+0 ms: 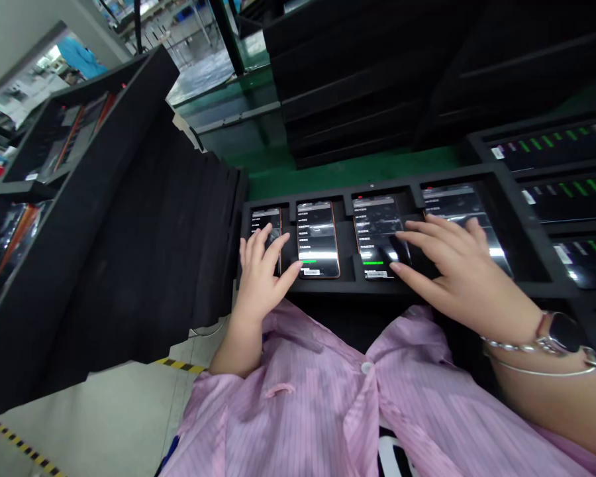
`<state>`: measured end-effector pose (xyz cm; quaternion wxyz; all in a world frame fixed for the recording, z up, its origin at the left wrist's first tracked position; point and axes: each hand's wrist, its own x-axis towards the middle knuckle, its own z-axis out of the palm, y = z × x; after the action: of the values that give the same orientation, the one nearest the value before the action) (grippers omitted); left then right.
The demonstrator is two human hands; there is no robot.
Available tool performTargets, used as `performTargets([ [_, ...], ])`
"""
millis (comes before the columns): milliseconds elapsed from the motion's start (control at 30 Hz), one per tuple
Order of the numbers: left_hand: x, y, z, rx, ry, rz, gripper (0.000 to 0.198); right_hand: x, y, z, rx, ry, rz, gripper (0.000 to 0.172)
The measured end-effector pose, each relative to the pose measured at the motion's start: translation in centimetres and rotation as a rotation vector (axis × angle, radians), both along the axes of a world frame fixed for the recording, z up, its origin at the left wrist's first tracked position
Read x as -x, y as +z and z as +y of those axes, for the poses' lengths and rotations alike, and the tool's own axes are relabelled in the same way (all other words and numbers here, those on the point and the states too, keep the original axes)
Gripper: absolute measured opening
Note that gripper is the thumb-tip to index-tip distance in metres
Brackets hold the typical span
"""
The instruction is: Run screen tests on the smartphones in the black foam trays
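A black foam tray (345, 286) in front of me holds several phones with lit screens showing menu lists. My left hand (261, 273) lies flat with fingers spread over the leftmost phone (267, 222), its thumb near the second phone (318, 238). My right hand (449, 268) rests open with fingers stretched across the rightmost phone (457, 207), fingertips reaching the third phone (377, 232). A watch and bracelets (559, 338) are on my right wrist. Neither hand grips anything.
Tall stacks of black foam trays (124, 245) stand to the left, more black trays (377, 79) pile up behind. Further trays of phones with green marks (571, 192) sit at the right. A green bench surface (328, 169) shows between them. Yellow-black floor tape (179, 364) lies below.
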<state>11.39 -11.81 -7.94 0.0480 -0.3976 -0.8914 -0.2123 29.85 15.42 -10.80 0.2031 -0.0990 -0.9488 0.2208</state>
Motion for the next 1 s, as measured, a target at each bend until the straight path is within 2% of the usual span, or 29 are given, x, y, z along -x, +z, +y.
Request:
performTargets([
  [100, 0.1, 0.1, 1.4, 0.033, -0.019, -0.008, 0.052, 0.5, 0.0, -0.2, 0.025, -0.031, -0.001, 0.046],
  [333, 0.0, -1.9, 3.2, 0.110, -0.020, 0.026, 0.061, 1.6, -1.0, -1.8, -0.002, 0.029, 0.018, 0.049],
  [633, 0.3, -1.6, 3.7, 0.167, -0.009, -0.050, 0.067, 1.8, -0.9, -1.5, 0.006, 0.023, -0.038, 0.052],
  [1000, 0.9, -2.0, 4.6, 0.228, 0.012, -0.038, 0.064, 2.6, -0.8, -2.0, -0.115, 0.044, -0.086, 0.052],
])
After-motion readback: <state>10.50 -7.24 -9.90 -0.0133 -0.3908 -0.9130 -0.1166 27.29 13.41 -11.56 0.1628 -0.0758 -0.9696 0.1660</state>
